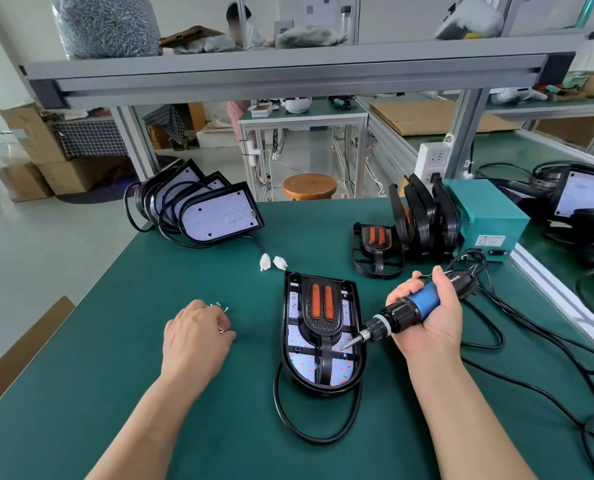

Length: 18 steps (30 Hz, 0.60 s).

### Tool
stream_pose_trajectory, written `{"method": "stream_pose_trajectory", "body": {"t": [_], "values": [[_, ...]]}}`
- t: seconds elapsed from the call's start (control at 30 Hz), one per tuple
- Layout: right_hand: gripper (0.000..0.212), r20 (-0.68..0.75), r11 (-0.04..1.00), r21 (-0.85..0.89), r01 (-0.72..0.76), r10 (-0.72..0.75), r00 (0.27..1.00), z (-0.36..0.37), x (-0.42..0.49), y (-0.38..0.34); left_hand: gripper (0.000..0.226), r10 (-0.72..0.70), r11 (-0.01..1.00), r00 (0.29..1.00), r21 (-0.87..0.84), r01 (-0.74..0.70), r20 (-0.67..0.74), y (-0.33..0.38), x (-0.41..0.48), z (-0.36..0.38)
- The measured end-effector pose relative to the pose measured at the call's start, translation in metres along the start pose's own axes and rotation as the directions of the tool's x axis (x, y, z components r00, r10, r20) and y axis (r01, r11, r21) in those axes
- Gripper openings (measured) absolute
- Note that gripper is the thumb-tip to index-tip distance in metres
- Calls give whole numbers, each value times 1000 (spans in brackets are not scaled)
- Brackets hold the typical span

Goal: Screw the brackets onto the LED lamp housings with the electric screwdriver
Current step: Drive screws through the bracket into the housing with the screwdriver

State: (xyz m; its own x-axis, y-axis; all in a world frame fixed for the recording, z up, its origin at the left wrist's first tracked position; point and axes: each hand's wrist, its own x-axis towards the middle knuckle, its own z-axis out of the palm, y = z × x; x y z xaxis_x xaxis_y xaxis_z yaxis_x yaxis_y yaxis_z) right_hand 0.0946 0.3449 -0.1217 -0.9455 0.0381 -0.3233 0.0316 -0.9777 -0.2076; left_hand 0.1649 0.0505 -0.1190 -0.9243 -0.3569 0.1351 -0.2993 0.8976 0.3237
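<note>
Our right hand is gripping the blue-black electric screwdriver; its slanted bit is risking skidding across the black oval lamp housing; our left hand is curling its fingers beside it, hold unclear.

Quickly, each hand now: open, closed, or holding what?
Left hand: fingers curled beside the screws; whether it holds one cannot be told.
Right hand: grips the electric screwdriver.

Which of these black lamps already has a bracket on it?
The black LED lamp housing lying flat under the tip of the blue electric screwdriver. The housings leaning at back left show bare white boards.
</note>
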Motion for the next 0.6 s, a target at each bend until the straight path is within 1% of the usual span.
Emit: {"method": "stream_pose_trajectory", "body": {"t": [0.1, 0.33, 0.37, 0.5, 0.57, 0.6], "values": [[23, 5, 1000, -1, -6, 6, 1000, 1, -1, 0, 10, -7, 1000, 1000, 10, 7, -25, -1, -1, 2], [24, 15, 1000, 7, -12, 12, 1000, 1, -1, 0, 8, 10, 999, 1000, 43, -10, -7, 2, -1, 2], [24, 14, 1000, 7, -12, 11, 1000, 1, -1, 1, 9, 24, 999, 999, 25, -23, -22, 4, -3, 0], [24, 21, 1000, 28, -14, 14, 1000, 1, 0, -1, 15, 59, 977, 992, -199, -80, -110, 22, -15, -11], [24, 20, 999, 36, -5, 5, 1000, 1, 0, -1, 16, 93, 966, 989, -231, -118, -115, 32, -19, -16], [24, 19, 999, 38, -4, 4, 1000, 0, -1, -1, 16, 93, 952, 989, -282, -122, -114, 38, -22, -19]]}}
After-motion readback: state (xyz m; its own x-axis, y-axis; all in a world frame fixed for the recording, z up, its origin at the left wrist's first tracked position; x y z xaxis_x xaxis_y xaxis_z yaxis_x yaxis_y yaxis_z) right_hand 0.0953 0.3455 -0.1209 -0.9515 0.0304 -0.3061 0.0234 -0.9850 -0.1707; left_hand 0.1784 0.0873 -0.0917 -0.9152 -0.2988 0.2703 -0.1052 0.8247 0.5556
